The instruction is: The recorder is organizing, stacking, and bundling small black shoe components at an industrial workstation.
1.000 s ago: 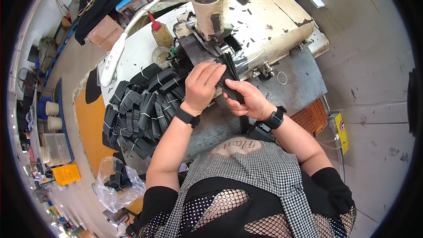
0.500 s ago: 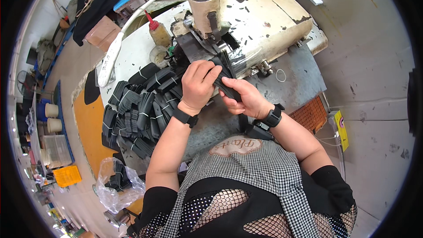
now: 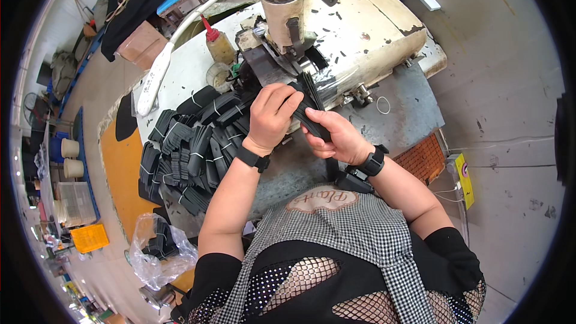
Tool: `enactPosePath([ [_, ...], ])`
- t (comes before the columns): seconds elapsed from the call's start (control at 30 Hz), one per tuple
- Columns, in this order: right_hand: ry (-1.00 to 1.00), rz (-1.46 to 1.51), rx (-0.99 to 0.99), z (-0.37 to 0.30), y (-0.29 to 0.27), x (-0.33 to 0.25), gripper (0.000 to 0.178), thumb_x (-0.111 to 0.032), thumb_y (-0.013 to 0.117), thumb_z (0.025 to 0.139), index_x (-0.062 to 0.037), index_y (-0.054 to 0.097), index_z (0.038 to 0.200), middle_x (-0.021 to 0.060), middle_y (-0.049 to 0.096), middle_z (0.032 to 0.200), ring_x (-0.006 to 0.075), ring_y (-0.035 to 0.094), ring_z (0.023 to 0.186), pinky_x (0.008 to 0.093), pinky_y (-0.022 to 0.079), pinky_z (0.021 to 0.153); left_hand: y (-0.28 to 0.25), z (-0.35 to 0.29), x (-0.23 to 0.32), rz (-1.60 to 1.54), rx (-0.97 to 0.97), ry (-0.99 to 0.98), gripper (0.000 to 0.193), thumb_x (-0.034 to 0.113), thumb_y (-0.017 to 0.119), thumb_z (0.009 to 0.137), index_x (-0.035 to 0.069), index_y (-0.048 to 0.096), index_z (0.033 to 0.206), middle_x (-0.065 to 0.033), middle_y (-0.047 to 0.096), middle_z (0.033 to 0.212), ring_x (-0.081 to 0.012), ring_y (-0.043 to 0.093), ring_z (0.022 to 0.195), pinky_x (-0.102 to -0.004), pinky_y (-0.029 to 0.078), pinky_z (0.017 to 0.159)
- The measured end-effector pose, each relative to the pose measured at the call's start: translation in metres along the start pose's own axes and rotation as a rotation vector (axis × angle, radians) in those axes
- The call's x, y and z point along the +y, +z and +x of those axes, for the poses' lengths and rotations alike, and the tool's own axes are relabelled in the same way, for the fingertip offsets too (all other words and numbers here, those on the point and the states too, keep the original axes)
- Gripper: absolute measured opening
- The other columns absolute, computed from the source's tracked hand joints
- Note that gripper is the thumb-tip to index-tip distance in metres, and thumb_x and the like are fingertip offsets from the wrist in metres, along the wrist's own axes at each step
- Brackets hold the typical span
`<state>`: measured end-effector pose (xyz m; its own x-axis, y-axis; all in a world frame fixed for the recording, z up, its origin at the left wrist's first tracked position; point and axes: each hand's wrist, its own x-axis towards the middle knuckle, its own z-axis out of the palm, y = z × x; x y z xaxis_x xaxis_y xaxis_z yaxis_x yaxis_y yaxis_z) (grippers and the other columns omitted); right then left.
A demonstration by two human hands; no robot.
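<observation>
A stack of thin black strips [image 3: 311,121] is held between my two hands in front of the machine. My left hand [image 3: 271,114] is closed, with its fingers curled on the stack's left side. On its lower right side, my right hand [image 3: 339,137] grips the same stack with the thumb along the top. The upper ends of the strips spread slightly apart beside the machine's dark metal plate [image 3: 264,67]. To the left of my left hand lies a heap of black strip bundles [image 3: 198,144], several tied with thin white bands.
The worn cream machine [image 3: 360,27] stands beyond my hands, sprinkled with black scraps. A red-tipped bottle [image 3: 221,47], a small clear cup [image 3: 218,75] and a white lamp arm [image 3: 159,75] are at the left. A clear plastic bag [image 3: 159,258] sits lower left; a wall rises at right.
The upper ends of the strips have fanned out more. My right hand has shifted very slightly to the right and down; my left hand is nearly where it was.
</observation>
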<state>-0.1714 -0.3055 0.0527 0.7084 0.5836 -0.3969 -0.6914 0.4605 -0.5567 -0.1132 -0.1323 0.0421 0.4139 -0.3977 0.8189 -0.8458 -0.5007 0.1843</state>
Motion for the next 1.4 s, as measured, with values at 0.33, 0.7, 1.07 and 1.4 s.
enactPosePath([
  [0.33,-0.019,0.043,0.001,0.003,0.001,0.000,0.038,-0.038,0.048,0.096,-0.0022,0.054,0.086,0.0012,0.046,0.053,0.0062,0.024,0.034,0.0216,0.020,0.033,-0.001,0.005,0.000,-0.018,-0.027,-0.034,0.041,-0.005,0.062,0.051,0.004,0.067,0.091,-0.0081,0.060,0.084,-0.0278,0.059,0.079,-0.0358,0.050,0.067],
  [0.7,-0.050,0.056,0.009,0.001,0.000,0.001,0.038,-0.039,0.047,0.097,-0.0031,0.054,0.088,0.0025,0.046,0.054,0.0066,0.024,0.035,0.0219,0.020,0.034,0.001,0.008,0.000,-0.033,-0.044,-0.013,0.039,-0.003,0.061,0.055,0.005,0.065,0.092,-0.0071,0.060,0.087,-0.0268,0.060,0.084,-0.0358,0.052,0.071],
  [1.07,-0.064,0.059,0.023,0.000,-0.003,0.003,0.037,-0.037,0.048,0.097,-0.0024,0.053,0.088,0.0026,0.046,0.055,0.0065,0.024,0.035,0.0218,0.021,0.034,-0.005,0.006,0.001,-0.007,-0.101,-0.022,0.044,-0.004,0.062,0.053,0.005,0.067,0.095,-0.0077,0.061,0.089,-0.0284,0.059,0.082,-0.0360,0.051,0.071],
  [1.4,-0.071,-0.014,0.069,-0.003,0.006,0.001,0.037,-0.037,0.043,0.099,-0.0017,0.052,0.091,0.0014,0.045,0.056,0.0058,0.023,0.038,0.0209,0.021,0.036,-0.004,0.001,-0.003,0.012,-0.039,0.001,0.037,-0.003,0.061,0.054,0.004,0.065,0.090,-0.0080,0.059,0.086,-0.0275,0.060,0.081,-0.0367,0.051,0.069],
])
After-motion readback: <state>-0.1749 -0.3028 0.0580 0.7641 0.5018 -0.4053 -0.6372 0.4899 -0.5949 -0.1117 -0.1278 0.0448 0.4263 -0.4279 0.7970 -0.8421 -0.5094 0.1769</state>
